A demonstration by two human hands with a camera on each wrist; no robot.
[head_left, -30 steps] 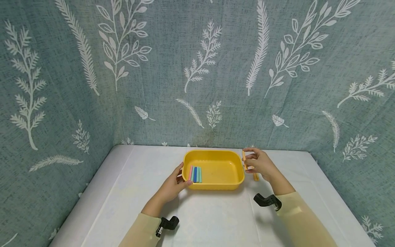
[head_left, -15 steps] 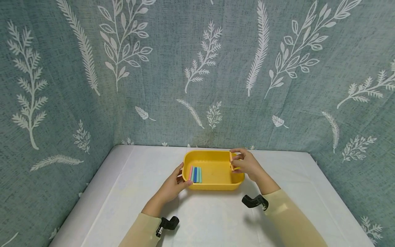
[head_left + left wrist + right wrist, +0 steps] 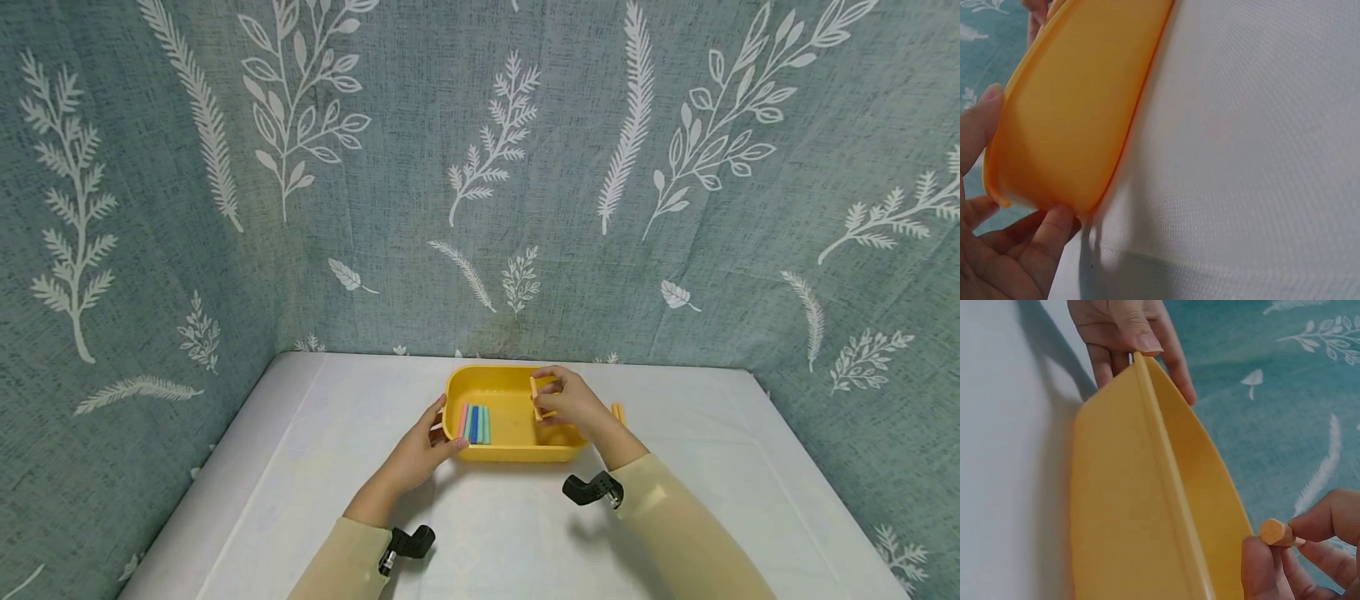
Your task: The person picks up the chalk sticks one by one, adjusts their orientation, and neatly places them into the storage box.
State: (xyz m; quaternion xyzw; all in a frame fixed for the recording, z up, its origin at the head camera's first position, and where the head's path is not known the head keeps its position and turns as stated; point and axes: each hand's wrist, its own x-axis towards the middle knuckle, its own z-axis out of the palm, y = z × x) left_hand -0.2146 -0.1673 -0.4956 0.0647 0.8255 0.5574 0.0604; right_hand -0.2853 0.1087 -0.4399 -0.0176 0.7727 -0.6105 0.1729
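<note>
A yellow plastic tray [image 3: 525, 454] sits on the white-covered table in the head view. My left hand [image 3: 422, 450] grips its left end, thumb over the near corner of the rim and fingers along the outer side; the left wrist view shows the tray wall [image 3: 1079, 106] close up. Inside, at the left, several chalk sticks [image 3: 476, 423] in pink, green and blue lie side by side. My right hand [image 3: 576, 407] pinches an orange chalk stick [image 3: 1274, 532] over the tray's right half, thumb and fingertips around it, its round end facing the right wrist camera.
Orange chalk sticks [image 3: 618, 413] lie on the table just right of the tray, partly hidden by my right wrist. The white tablecloth [image 3: 495, 533] spreads in front, and a teal leaf-patterned cloth [image 3: 420, 275] hangs behind and at both sides.
My right hand has carried the orange chalk stick left, from beyond the tray's right rim to over its inside. The left hand and the tray have stayed put.
</note>
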